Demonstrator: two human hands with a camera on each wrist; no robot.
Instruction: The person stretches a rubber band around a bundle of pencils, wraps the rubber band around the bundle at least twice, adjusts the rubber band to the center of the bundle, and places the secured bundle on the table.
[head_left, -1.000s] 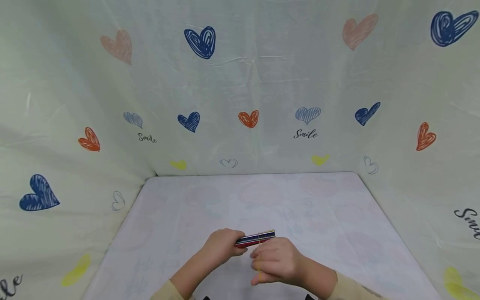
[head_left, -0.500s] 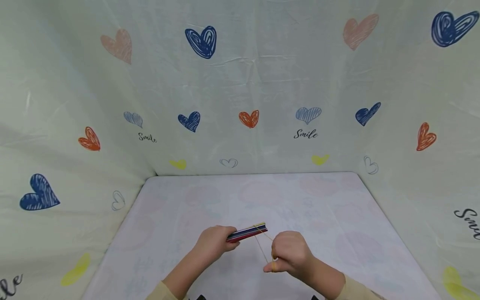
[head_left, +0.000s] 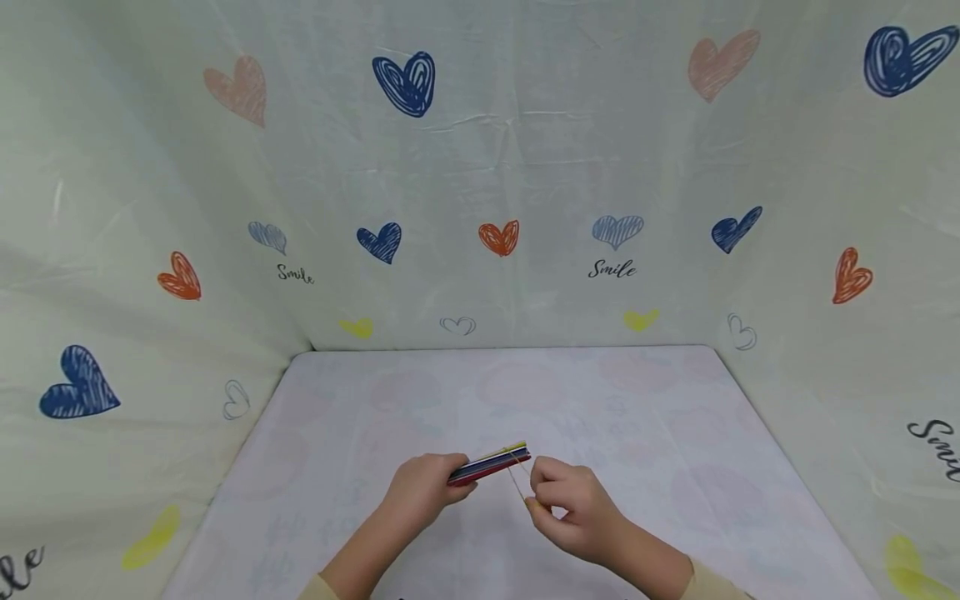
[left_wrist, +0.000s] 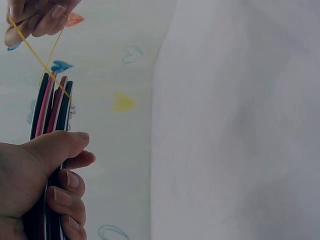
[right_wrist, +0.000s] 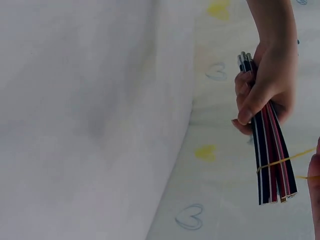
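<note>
My left hand (head_left: 422,487) grips a bundle of slim striped pencils (head_left: 489,465) around its near part, the far end sticking out up and to the right. Dark, red and white stripes show on the pencils (right_wrist: 270,145), and one yellow edge shows in the head view. A thin yellow rubber band (left_wrist: 30,44) goes round the bundle near its far end. From there two taut strands run to my right hand (head_left: 577,510), whose thumb and curled fingers pinch the band just beyond the pencil ends. At the right edge of the right wrist view, only a sliver of that hand shows.
Both hands are above the front part of a white table (head_left: 600,400). A pale cloth (head_left: 510,167) printed with hearts and "Smile" hangs behind it and at both sides.
The left hand has carried the pencils slightly left and up. The right hand pulled the rubber band out away from the bundle, then came back a little nearer, still holding it.
</note>
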